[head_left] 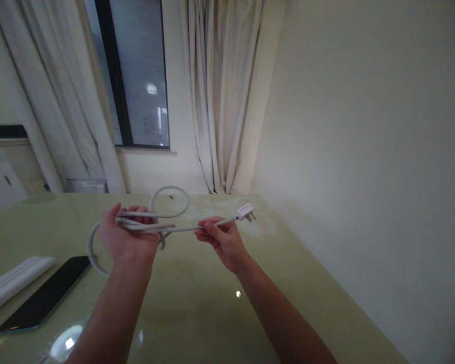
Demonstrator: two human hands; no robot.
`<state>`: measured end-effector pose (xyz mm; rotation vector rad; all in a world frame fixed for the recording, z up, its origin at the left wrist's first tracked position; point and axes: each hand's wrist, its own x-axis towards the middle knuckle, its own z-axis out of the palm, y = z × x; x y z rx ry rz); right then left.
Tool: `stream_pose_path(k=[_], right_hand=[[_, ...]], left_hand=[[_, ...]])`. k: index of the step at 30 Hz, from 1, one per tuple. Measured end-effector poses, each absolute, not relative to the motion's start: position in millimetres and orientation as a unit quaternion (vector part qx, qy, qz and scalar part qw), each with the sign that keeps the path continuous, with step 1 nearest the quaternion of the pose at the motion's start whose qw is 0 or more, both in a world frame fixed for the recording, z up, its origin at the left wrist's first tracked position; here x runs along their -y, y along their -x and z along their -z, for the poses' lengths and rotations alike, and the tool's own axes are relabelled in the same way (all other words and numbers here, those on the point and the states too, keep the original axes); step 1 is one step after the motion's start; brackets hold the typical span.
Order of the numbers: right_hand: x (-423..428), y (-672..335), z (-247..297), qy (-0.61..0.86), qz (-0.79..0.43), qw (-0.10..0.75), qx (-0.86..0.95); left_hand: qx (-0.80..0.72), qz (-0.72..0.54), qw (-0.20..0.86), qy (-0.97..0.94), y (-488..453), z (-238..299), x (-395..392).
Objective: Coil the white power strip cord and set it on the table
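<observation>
A white power cord [180, 229] runs between my two hands above the table. My left hand [127, 235], palm up, has its fingers curled round several gathered strands of it. One loop rises beyond that hand and another hangs down at its left side. My right hand [223, 240] pinches the cord between thumb and fingers, just short of the end. Past those fingers sticks out a white plug [245, 212], its prongs pointing to the right and down.
The glossy green table [197, 303] spreads beneath both hands. At the left lie a black phone-like slab [47, 293] and a long white power strip-like bar [15, 280]. A wall [364, 151] borders the right edge; curtains [227, 101] and a window [144, 76] stand behind.
</observation>
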<state>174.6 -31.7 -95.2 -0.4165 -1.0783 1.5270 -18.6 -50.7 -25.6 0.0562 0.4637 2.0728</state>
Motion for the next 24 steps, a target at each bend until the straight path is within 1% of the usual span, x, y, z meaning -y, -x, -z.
stream_pose_path(k=[3, 6, 11, 13, 15, 18, 20, 24], right_hand=[[45, -157, 100, 0.18, -0.631, 0.587, 0.474], [56, -149, 98, 0.18, -0.583, 0.605, 0.511], [64, -149, 94, 0.203, -0.461, 0.648, 0.572], [64, -152, 91, 0.226, -0.414, 0.661, 0.584], [63, -158, 87, 0.248, -0.364, 0.666, 0.602], [64, -167, 79, 0.255, -0.304, 0.652, 0.646], [67, -169, 77, 0.233, -0.317, 0.633, 0.667], [71, -162, 80, 0.157, -0.444, 0.591, 0.655]], left_hand=[[-0.196, -0.84, 0.506, -0.019, 13, 23, 51], [-0.195, -0.835, 0.513, -0.043, 6, 24, 52], [-0.217, -0.863, 0.427, -0.159, -17, 33, 52], [-0.219, -0.863, 0.412, -0.193, -28, 35, 52], [-0.209, -0.852, 0.431, -0.21, -35, 35, 54], [-0.182, -0.834, 0.484, -0.192, -35, 30, 57], [-0.16, -0.824, 0.521, -0.157, -30, 25, 60], [-0.089, -0.794, 0.596, -0.082, -19, 15, 65]])
